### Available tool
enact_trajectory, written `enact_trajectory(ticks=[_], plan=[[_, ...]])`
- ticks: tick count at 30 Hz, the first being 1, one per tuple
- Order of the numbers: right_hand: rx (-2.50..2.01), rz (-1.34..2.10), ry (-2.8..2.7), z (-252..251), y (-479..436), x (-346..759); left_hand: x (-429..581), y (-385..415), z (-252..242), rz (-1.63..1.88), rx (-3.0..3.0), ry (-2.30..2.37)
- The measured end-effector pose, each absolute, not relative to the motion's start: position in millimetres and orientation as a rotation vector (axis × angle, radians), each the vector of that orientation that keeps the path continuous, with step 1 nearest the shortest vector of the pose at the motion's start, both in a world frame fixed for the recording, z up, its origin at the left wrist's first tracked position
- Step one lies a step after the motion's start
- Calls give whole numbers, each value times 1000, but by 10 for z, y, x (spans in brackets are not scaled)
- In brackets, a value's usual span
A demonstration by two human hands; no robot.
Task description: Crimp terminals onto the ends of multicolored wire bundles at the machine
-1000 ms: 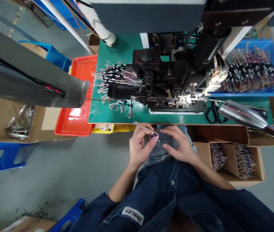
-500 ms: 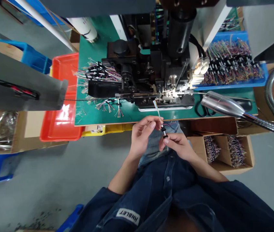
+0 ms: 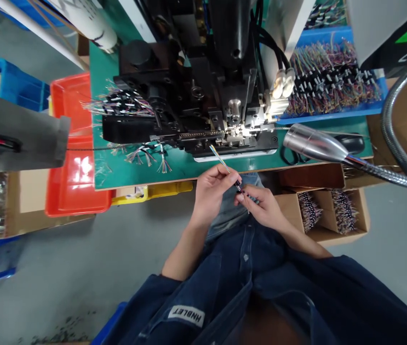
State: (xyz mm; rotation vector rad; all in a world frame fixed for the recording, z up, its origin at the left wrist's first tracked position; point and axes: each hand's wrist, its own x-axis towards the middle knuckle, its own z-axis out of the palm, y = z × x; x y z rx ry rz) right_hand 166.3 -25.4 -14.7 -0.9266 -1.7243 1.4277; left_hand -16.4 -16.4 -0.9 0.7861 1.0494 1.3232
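A short multi-wire cable point(image 3: 219, 157) slants up and left out of my hands, its thin coloured wire ends fanned slightly just below the machine head. My left hand point(image 3: 213, 188) pinches it between thumb and fingers. Lower down, my right hand point(image 3: 262, 207) is closed on the cable's other part, where dark wires show between the fingertips. Both hands are close together in front of the table edge, above my lap. Facing them is a black terminal crimping machine point(image 3: 235, 136) with a brightly lit metal die area. My fingers hide much of the cable's middle.
Loose cables point(image 3: 162, 160) lie on the green table point(image 3: 117, 175) at left. A blue bin point(image 3: 318, 117) of cables stands right, behind a metal gooseneck lamp point(image 3: 314, 143) and scissors point(image 3: 290, 155). A red tray point(image 3: 77, 203) is left; a cardboard box point(image 3: 327, 235) holds bundles below right.
The cable has shifted in my hands: its black fittings and white sheath, visible before, are now largely covered by my fingers. The camera view has moved, so the machine appears further left.
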Motion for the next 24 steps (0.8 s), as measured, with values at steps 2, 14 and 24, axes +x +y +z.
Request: enact_trajectory(ticks=[2,14,24], plan=[[-880,1450,-1759,-156,-199,1718,-173,-165,-5,1319,782,1052],[-859,1568,-1395,184,192,1820,-157,-200,157,1187,1064,1193],[-947,1284,-1569,356,155,1709,-180,-318,161,1233,1202,1339]])
